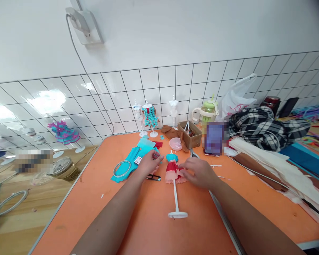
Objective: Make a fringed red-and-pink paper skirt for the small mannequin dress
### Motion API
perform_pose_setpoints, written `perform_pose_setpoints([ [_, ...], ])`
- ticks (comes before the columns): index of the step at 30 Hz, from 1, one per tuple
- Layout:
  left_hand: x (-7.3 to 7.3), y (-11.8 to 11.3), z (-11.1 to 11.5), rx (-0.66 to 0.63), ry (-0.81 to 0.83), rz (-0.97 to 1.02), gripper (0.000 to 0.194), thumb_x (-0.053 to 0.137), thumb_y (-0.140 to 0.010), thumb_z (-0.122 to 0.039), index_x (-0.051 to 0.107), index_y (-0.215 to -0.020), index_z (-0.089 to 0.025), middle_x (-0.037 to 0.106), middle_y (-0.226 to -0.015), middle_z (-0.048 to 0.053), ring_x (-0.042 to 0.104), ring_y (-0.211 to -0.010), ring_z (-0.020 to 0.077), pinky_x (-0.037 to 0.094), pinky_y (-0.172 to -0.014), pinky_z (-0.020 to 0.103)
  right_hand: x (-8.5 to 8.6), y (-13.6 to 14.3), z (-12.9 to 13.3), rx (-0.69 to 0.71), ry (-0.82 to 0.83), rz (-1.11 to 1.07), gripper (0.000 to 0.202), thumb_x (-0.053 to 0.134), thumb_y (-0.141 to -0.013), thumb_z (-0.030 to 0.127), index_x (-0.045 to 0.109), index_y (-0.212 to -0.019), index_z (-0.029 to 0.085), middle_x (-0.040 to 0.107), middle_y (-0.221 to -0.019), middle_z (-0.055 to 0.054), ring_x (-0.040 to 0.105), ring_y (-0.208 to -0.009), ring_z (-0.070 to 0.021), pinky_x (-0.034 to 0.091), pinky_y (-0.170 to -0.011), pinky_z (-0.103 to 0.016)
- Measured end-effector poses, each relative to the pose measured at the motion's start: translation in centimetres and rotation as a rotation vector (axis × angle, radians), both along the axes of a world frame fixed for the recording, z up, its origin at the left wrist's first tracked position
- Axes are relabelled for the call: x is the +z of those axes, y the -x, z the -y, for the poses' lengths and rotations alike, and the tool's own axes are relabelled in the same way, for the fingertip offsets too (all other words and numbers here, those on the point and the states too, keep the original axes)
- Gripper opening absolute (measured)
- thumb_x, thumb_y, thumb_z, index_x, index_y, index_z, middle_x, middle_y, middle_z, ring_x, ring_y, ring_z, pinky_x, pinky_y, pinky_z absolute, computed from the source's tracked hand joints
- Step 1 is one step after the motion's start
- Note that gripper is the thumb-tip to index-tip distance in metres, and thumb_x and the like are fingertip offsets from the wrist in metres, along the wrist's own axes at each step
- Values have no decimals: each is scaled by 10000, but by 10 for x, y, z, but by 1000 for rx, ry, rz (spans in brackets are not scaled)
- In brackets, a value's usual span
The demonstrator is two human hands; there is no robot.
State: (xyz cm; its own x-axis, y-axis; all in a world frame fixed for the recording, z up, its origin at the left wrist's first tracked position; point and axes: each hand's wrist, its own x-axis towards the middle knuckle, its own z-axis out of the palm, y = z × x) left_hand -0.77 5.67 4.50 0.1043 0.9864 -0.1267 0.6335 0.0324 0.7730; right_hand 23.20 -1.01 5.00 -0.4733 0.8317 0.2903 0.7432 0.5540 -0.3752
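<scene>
A small white doll stand has its round base towards me; I cannot tell if it lies down or leans back. On it is a doll dress with a turquoise top, a red skirt and pink ruffles. My right hand pinches the skirt's right side with bent fingers. To the left of the dress, my left hand is raised, its thumb and fingertips drawn together; anything in them is too small to make out. Black thread snips lie just below it. Turquoise fabric with a metal ring lies farther left.
Dressed doll stands line the tiled wall. A pink dish, a brown box of tools, a phone and a green-lidded cup are behind. White fabric strips and a checked cloth lie right.
</scene>
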Motion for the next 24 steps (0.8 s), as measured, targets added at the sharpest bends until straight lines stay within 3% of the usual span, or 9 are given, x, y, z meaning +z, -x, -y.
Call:
perform_pose_setpoints([
  [2, 4, 13, 14, -30, -53, -34, 333, 585, -797, -531, 585, -903, -216, 670, -900, 39, 615, -737, 182, 446, -601, 270, 7, 23, 23, 247, 10, 12, 278, 488, -912, 377, 715, -1010, 250, 705, -979, -35, 623, -895, -174, 405, -729, -275],
  [4, 4, 27, 30, -206, -176, -192, 278, 543, -841, -477, 637, -919, -226, 682, -911, 46, 621, -815, 205, 461, -680, 301, 10, 42, 41, 374, 67, 101, 275, 499, -903, 391, 732, -898, 245, 710, -862, -25, 623, -793, -168, 391, -666, -277],
  [8, -4, 53, 60, -479, -322, -391, 268, 628, -795, -309, 663, -1059, -276, 677, -1104, 44, 581, -1072, 254, 419, -926, 381, 10, 49, 47, 322, 165, 247, 266, 512, -868, 302, 709, -722, 198, 707, -778, -43, 615, -731, -182, 375, -623, -287],
  [12, -15, 67, 73, -493, -373, -382, 280, 527, -838, -181, 674, -1047, -294, 683, -1136, 31, 588, -1103, 231, 406, -972, 389, 13, 30, 27, 194, 207, 270, 219, 497, -822, 167, 672, -693, 193, 706, -770, -47, 617, -745, -183, 377, -627, -279],
  [16, -23, 81, 72, -446, -435, -240, 415, 473, -785, -91, 625, -1139, -247, 687, -1141, 49, 615, -1052, 205, 465, -932, 354, 26, 30, 29, 97, 146, 248, 276, 443, -890, 188, 668, -730, 203, 700, -782, -59, 620, -824, -213, 416, -707, -314],
  [20, -22, 110, 59, -201, -569, -308, 420, 415, -775, -68, 647, -1082, -237, 692, -1101, 57, 614, -1042, 213, 476, -921, 374, 30, 72, 49, 199, 152, 133, 224, 479, -911, 271, 674, -1016, 235, 694, -1073, -63, 604, -1006, -236, 455, -843, -358],
  [24, -20, 141, 49, -208, -639, -446, 293, 456, -856, -158, 690, -1004, -253, 698, -1092, 50, 610, -1063, 225, 452, -960, 408, 7, 124, 49, 209, 156, 160, 512, 541, -894, 383, 493, -1363, 184, 494, -1433, -120, 458, -1270, -312, 414, -1000, -455],
])
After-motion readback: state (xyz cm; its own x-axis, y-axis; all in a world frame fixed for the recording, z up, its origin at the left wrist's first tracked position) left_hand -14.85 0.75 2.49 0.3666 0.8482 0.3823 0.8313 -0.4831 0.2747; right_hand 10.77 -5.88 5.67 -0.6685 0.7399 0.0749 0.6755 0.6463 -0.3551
